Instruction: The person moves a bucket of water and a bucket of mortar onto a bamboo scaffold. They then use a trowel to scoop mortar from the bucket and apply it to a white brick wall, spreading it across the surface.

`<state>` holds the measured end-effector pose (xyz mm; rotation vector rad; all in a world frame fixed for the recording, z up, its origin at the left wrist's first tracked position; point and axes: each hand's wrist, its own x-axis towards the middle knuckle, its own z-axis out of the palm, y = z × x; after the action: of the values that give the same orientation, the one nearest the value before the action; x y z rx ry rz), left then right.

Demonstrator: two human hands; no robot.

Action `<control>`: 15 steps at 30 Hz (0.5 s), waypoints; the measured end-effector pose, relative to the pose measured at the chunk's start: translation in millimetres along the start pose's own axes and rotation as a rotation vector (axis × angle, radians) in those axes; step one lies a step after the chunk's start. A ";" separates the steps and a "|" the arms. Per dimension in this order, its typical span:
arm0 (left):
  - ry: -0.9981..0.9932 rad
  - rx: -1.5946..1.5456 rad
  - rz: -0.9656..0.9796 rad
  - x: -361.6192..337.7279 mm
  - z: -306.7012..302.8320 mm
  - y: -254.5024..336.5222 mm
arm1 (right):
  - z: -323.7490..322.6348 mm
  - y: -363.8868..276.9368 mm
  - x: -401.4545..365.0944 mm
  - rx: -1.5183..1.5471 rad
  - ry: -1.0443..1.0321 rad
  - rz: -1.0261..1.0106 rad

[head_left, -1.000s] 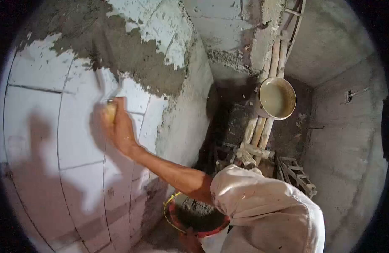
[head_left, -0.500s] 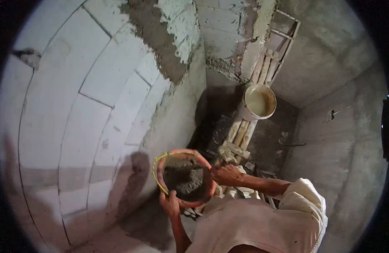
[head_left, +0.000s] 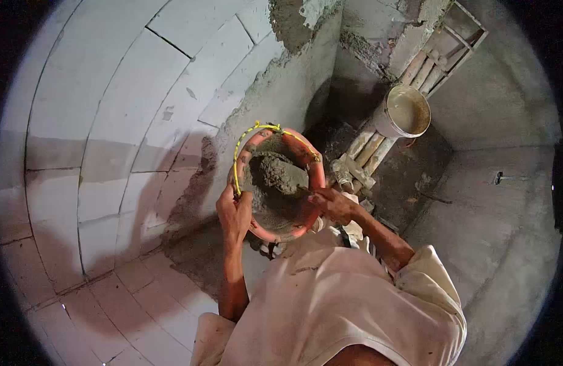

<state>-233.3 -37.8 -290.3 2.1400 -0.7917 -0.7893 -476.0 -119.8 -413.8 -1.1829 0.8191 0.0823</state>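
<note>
Up close to the chest, the orange bucket point(head_left: 317, 172) is tilted toward the person, with grey mortar point(head_left: 275, 177) heaped inside. The left hand point(head_left: 234, 210) is clamped tight on the bucket's left rim, beside its yellow handle point(head_left: 245, 141). The right hand point(head_left: 331, 204) curls at the bucket's right rim; what it grips cannot be told. Beyond the bucket a pale pail point(head_left: 403, 111) stands on bamboo poles point(head_left: 370, 149); left of it is the block wall point(head_left: 110, 122).

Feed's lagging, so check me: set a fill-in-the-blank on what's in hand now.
1. The ___ hand grips the round red pan beside its yellow cord.
2. Grey mortar lies ___ the pan.
3. The cream round bucket stands by wooden ___.
Missing: left; inside; poles.
</note>
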 end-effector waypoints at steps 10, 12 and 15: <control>-0.077 -0.187 -0.277 11.2 20.8 -14.5 | 22.5 17.4 -29.1 0.073 0.168 0.006; -0.029 -0.198 -0.239 17.3 36.5 -23.6 | 27.4 43.1 -17.3 0.208 0.175 0.001; 0.018 -0.125 -0.381 28.5 46.0 -28.2 | 10.8 28.7 -17.4 0.525 0.096 -0.020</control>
<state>-240.6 -61.2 -346.1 2.2085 -0.3155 -0.9827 -496.1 -92.9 -424.4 -0.7013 0.8470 -0.1982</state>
